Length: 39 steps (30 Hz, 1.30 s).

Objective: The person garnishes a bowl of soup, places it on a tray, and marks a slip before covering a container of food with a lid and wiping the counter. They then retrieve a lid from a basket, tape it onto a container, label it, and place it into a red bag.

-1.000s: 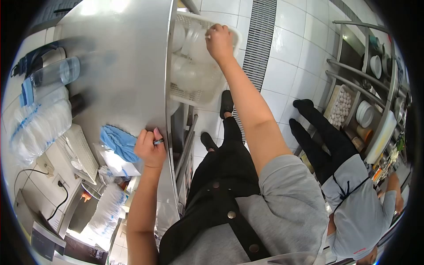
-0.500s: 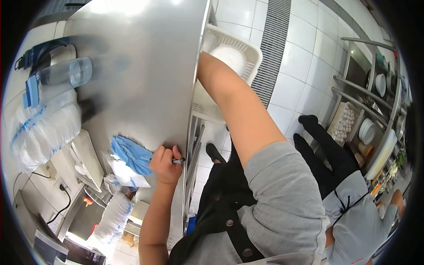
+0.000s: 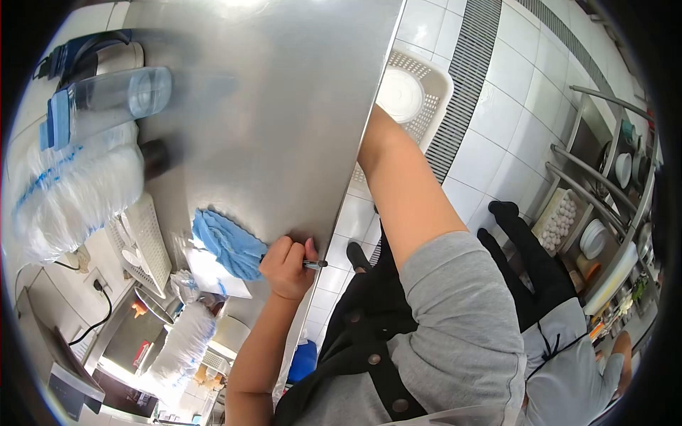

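Note:
My left hand (image 3: 286, 268) is closed around a dark pen (image 3: 315, 264), whose end sticks out past the thumb at the table's front edge. The side of that hand meets a crumpled blue cloth (image 3: 229, 243) lying on the steel table (image 3: 277, 121). Under the cloth is a white sheet (image 3: 220, 278). My right forearm (image 3: 401, 184) reaches below the tabletop, where the edge hides the hand. Beside that arm, a white perforated basket (image 3: 438, 89) holds round white plates or lids (image 3: 402, 96).
Along the table's far side are a clear plastic container (image 3: 145, 92), a bundle of plastic bags (image 3: 85, 188) and a white perforated tray (image 3: 149, 241). Another person (image 3: 561, 341) stands to my right, near shelves with a tray of eggs (image 3: 558, 221) and bowls (image 3: 594, 238).
The view has shifted, so the table and basket appear further right. My left hand keeps the pen beside the cloth. My right arm still reaches under the table, and more of the basket's plates show.

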Each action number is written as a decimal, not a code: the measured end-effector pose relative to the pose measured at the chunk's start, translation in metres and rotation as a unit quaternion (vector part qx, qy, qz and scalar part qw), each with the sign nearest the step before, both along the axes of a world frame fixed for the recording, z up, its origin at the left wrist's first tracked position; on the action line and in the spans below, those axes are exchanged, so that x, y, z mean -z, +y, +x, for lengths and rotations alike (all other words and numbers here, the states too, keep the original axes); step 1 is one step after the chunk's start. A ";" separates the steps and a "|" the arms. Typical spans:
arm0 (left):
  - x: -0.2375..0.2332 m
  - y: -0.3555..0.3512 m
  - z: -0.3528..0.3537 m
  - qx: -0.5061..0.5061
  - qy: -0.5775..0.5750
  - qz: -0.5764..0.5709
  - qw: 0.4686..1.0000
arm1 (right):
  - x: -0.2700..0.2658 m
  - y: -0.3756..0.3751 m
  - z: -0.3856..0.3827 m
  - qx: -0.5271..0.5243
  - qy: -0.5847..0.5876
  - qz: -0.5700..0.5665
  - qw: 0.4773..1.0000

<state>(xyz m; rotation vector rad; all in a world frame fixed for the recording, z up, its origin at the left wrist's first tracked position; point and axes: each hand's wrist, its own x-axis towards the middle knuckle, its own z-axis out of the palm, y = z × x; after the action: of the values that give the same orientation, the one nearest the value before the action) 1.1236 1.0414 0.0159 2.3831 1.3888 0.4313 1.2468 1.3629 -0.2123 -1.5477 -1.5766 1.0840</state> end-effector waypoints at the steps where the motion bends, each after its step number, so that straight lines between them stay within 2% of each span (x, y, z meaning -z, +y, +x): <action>1: 0.000 0.000 0.000 0.000 0.000 -0.001 1.000 | 0.003 -0.001 0.000 0.000 -0.003 -0.002 1.000; 13: 0.002 -0.001 0.000 0.004 0.008 0.010 1.000 | 0.019 -0.027 0.033 0.008 -0.025 -0.038 0.999; 31: 0.007 -0.008 -0.003 -0.003 0.021 0.012 1.000 | 0.025 -0.081 0.145 0.078 -0.049 -0.082 0.992; 33: 0.007 -0.009 -0.004 -0.006 0.029 0.005 1.000 | 0.021 -0.102 0.167 0.108 -0.033 -0.100 0.989; 34: 0.007 -0.009 -0.003 -0.007 0.027 0.003 1.000 | 0.009 -0.114 0.173 0.185 0.033 -0.124 0.974; 37: 0.005 -0.009 0.003 -0.009 0.021 0.006 1.000 | -0.036 -0.153 0.198 0.205 0.136 -0.213 0.945; 39: 0.006 -0.008 0.003 -0.002 0.015 0.015 1.000 | -0.039 -0.162 0.205 0.209 0.135 -0.225 0.942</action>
<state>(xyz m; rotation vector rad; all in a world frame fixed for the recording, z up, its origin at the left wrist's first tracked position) 1.1264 1.0331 0.0098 2.4216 1.4088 0.4224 1.4515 1.2009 -0.1738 -1.8236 -0.7946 1.3907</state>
